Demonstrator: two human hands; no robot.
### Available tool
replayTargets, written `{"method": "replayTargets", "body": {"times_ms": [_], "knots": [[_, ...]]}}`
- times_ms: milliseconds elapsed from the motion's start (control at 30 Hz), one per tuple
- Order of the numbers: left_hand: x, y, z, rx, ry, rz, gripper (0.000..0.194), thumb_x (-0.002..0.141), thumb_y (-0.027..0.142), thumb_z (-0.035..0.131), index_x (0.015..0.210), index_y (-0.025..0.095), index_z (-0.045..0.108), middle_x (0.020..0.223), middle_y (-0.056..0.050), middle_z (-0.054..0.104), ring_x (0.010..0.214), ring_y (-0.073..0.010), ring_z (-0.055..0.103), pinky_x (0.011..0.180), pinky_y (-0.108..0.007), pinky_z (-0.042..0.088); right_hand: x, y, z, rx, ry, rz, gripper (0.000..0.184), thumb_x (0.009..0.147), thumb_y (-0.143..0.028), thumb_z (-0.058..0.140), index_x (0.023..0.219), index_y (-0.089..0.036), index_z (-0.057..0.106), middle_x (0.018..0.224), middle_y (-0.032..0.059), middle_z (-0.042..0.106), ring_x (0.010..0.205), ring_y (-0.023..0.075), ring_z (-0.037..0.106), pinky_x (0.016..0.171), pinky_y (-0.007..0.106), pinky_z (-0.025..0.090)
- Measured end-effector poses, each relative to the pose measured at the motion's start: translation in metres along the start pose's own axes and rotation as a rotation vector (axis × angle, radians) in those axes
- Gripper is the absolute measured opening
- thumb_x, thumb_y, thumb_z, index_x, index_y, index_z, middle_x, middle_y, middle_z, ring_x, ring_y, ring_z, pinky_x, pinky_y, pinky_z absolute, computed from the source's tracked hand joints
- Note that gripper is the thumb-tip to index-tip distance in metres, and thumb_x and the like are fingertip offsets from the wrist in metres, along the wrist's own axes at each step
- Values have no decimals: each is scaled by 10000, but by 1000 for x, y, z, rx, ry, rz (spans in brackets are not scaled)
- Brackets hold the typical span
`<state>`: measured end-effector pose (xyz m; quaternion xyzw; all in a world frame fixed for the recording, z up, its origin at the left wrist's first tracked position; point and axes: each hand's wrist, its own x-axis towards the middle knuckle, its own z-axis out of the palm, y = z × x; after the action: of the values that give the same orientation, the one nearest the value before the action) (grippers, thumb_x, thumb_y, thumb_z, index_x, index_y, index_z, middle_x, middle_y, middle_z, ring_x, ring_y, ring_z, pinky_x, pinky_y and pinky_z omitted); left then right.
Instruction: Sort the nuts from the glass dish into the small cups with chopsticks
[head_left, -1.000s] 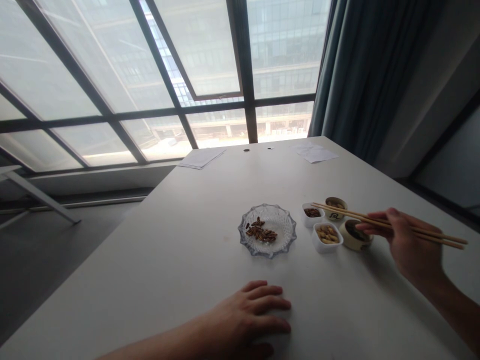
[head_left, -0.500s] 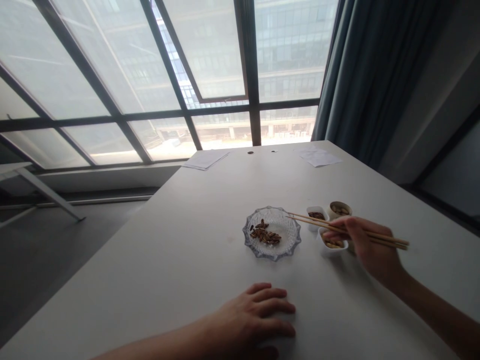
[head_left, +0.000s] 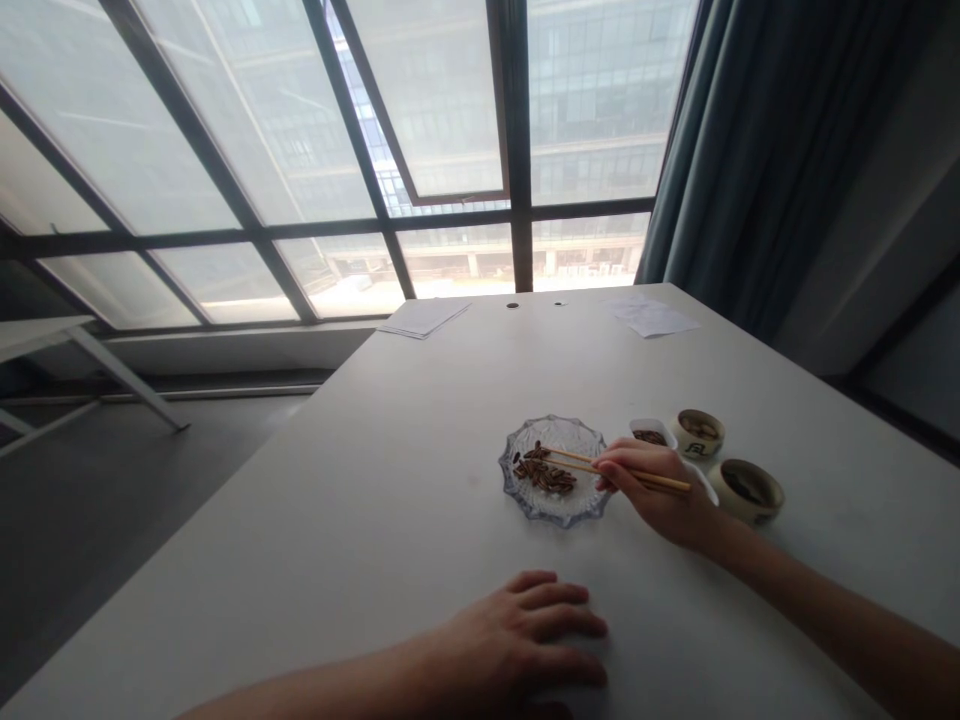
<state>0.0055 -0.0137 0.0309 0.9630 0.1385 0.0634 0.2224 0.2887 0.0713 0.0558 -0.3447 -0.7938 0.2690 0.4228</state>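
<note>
My right hand (head_left: 656, 490) holds a pair of wooden chopsticks (head_left: 574, 460), and their tips reach over a scalloped glass dish (head_left: 555, 510). Dark striped seeds (head_left: 544, 477) lie in a heap in that dish, and I cannot tell whether the tips touch them. Beyond my fingers stands a small white square dish (head_left: 651, 430) of dark pieces. A second white dish (head_left: 701, 478) is mostly hidden behind my right hand. My left hand (head_left: 517, 640) rests flat on the table, near the front edge, holding nothing.
Two small ceramic cups (head_left: 697, 432) (head_left: 746, 490) stand to the right on the white table (head_left: 337, 480). Sheets of paper (head_left: 425, 318) (head_left: 652, 320) lie at its far end, by a large window. A dark curtain (head_left: 750, 150) hangs at the right.
My right hand has moved left with the chopsticks, from above the small white dishes to over the glass dish. My left hand has barely moved.
</note>
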Motion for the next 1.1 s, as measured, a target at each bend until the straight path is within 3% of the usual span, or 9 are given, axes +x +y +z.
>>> {"method": "replayTargets", "body": {"times_ms": [267, 400, 567, 767, 933, 1100], "knots": [[-1, -2, 3, 21, 3, 8, 326, 1103, 351, 574, 1419, 280, 614, 1595, -50, 579, 1541, -272, 462, 1323, -447, 278, -1, -9, 0, -115, -128, -188, 248, 1111, -272, 555, 1023, -201, 776, 1014, 86, 767, 869, 180, 737, 767, 265, 540], [-1, -3, 3, 42, -6, 11, 336, 1116, 407, 558, 1420, 274, 612, 1603, -44, 569, 1546, -265, 452, 1325, -435, 273, -4, -11, 1, -137, -168, -245, 253, 1121, -265, 530, 1075, -195, 768, 1056, 94, 776, 889, 181, 757, 783, 254, 556], [1, 0, 0, 66, -23, 7, 342, 1141, 442, 506, 1406, 264, 626, 1597, -37, 574, 1538, -254, 463, 1323, -420, 281, -10, -6, 7, -176, -89, -338, 225, 1114, -270, 555, 1104, -178, 761, 1083, 125, 798, 901, 198, 788, 775, 250, 589], [3, 3, -3, 74, 6, -5, 297, 1161, 342, 461, 1376, 269, 653, 1556, -35, 616, 1501, -253, 516, 1304, -426, 329, -18, -6, 9, -330, 57, -507, 226, 1116, -255, 553, 1158, -146, 747, 1050, 147, 822, 862, 199, 816, 761, 247, 622], [2, 1, -2, 37, -18, 2, 337, 1141, 432, 502, 1409, 269, 627, 1572, -51, 600, 1524, -269, 484, 1310, -439, 314, -28, -17, -15, -520, 151, -573, 192, 1096, -194, 581, 1178, -140, 746, 1053, 145, 834, 858, 205, 829, 732, 257, 635], [1, -1, 0, 6, -13, -4, 328, 1100, 373, 585, 1414, 285, 616, 1588, -49, 582, 1536, -273, 469, 1319, -442, 297, -55, -19, -56, -608, 225, -504, 243, 1027, -105, 661, 1236, -179, 759, 1109, 118, 831, 953, 235, 826, 820, 295, 664]]}}
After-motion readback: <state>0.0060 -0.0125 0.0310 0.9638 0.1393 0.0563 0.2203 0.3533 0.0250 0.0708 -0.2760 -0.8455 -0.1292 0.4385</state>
